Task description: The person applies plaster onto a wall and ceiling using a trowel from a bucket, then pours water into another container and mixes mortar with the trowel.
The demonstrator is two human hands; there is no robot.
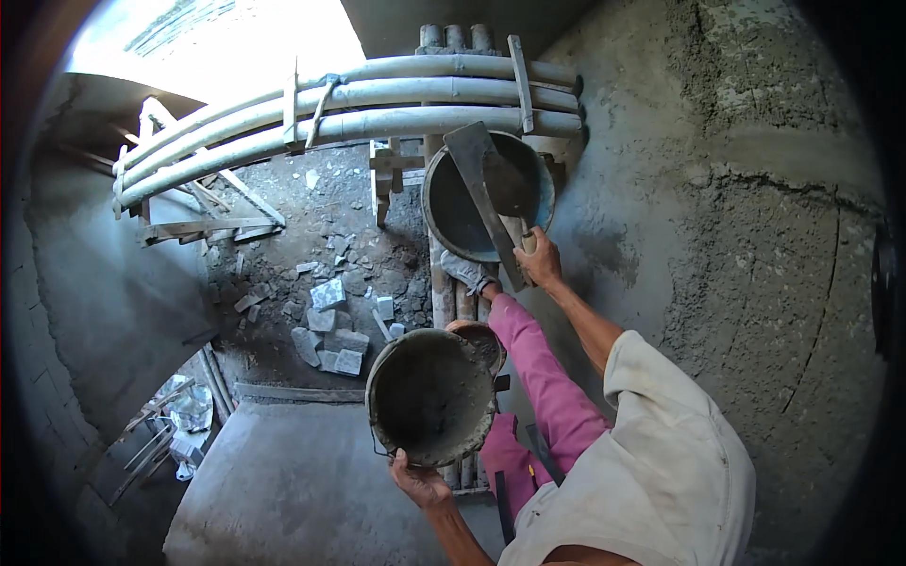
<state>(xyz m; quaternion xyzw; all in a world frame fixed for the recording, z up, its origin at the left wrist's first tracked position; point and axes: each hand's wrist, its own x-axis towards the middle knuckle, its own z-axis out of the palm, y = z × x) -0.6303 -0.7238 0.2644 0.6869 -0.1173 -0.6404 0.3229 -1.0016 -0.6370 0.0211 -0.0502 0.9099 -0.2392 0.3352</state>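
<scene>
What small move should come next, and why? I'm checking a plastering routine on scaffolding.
Probably lower the flat steel trowel, gripped in the right hand, into the round mortar-caked bucket that the left hand holds by its rim. The trowel blade looks bare and sits over the dark blue basin, while the rough grey cement wall stands close on the right.

trowel [486,193] over bucket [453,212], pan [429,396] nearer

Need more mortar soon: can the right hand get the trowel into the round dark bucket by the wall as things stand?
Probably yes. The right hand already holds the flat metal trowel over the round dark bucket, whose open mouth looks unobstructed.
</scene>
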